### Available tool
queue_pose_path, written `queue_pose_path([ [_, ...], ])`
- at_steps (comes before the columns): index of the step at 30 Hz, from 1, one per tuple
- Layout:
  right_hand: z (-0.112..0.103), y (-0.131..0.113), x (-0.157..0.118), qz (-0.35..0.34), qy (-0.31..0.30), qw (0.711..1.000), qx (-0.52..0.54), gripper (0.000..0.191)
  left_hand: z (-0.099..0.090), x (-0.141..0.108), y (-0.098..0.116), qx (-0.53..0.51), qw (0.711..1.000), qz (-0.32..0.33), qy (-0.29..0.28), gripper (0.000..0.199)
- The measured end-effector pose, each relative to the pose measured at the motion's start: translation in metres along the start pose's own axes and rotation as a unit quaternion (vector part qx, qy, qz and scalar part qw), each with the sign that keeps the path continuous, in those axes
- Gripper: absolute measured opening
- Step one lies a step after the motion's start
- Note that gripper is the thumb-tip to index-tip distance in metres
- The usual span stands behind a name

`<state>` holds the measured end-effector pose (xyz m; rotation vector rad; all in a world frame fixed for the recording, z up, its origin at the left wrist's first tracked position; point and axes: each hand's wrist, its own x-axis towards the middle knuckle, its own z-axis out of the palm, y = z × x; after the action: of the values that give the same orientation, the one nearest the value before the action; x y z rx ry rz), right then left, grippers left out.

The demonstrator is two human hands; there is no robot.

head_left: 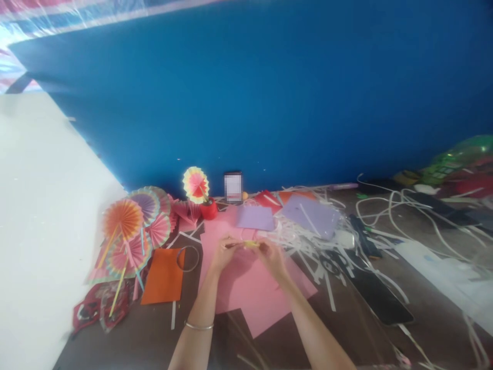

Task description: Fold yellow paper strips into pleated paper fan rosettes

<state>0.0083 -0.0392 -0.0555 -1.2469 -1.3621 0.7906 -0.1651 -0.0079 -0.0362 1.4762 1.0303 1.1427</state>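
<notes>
My left hand (225,252) and my right hand (270,255) are raised close together over pink paper sheets (256,290) on the dark table. Between their closed fingertips is a small yellow piece (251,243), pinched from both sides; its exact shape is blurred. A purple sheet (255,218) lies just beyond the hands. To the left of my left hand, an orange sheet (164,276) has a round ring (187,258) resting over its right edge.
Folded paper fans (122,219) crowd the left side. A red pot (208,209) with a paper flower stands at the back. White paper strips (304,234), a black phone (379,293) and white cables (389,205) spread to the right.
</notes>
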Motion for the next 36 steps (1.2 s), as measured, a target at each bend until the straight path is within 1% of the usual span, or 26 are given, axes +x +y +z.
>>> queue_pose_path([
  [1, 0.0015, 0.0000, 0.0008, 0.018, 0.010, 0.999, 0.043, 0.024, 0.0004, 0.0004, -0.0002, -0.004, 1.000, -0.001, 0.006, 0.015],
  [3, 0.0029, -0.0006, 0.0023, 0.048, 0.009, 0.992, 0.119, 0.032, 0.0003, 0.0008, -0.0004, -0.005, 1.000, 0.000, 0.012, 0.014],
  [5, 0.0022, -0.0020, 0.0031, 0.073, 0.000, 0.984, 0.164, 0.036, -0.0008, 0.0003, -0.0005, -0.005, 1.000, 0.007, 0.015, 0.013],
  [7, 0.0005, -0.0039, 0.0035, 0.091, -0.007, 0.979, 0.185, 0.035, -0.0019, -0.0009, -0.0006, -0.007, 1.000, 0.011, 0.012, 0.013],
  [12, -0.0031, -0.0057, 0.0050, 0.112, -0.026, 0.976, 0.187, 0.031, -0.0016, -0.0040, -0.0003, -0.008, 1.000, 0.007, 0.012, 0.012],
  [17, -0.0035, 0.0004, 0.0060, 0.131, -0.002, 0.973, 0.190, 0.031, 0.0004, -0.0025, -0.0012, -0.006, 1.000, -0.004, 0.016, 0.015],
  [23, -0.0004, 0.0025, 0.0053, 0.121, -0.034, 0.966, 0.225, 0.032, -0.0026, 0.0004, -0.0059, -0.015, 0.999, 0.011, 0.033, 0.016],
  [28, 0.0005, -0.0009, 0.0031, 0.119, -0.017, 0.971, 0.207, 0.030, -0.0029, -0.0008, -0.0082, -0.006, 0.999, 0.015, 0.036, 0.016],
  [33, -0.0014, -0.0043, 0.0020, 0.126, 0.000, 0.976, 0.179, 0.032, 0.0002, -0.0020, -0.0034, -0.020, 0.999, 0.005, 0.040, 0.017],
  [36, -0.0025, -0.0026, 0.0033, 0.131, -0.006, 0.974, 0.183, 0.031, 0.0026, -0.0016, 0.0003, -0.037, 0.998, 0.000, 0.045, 0.016],
])
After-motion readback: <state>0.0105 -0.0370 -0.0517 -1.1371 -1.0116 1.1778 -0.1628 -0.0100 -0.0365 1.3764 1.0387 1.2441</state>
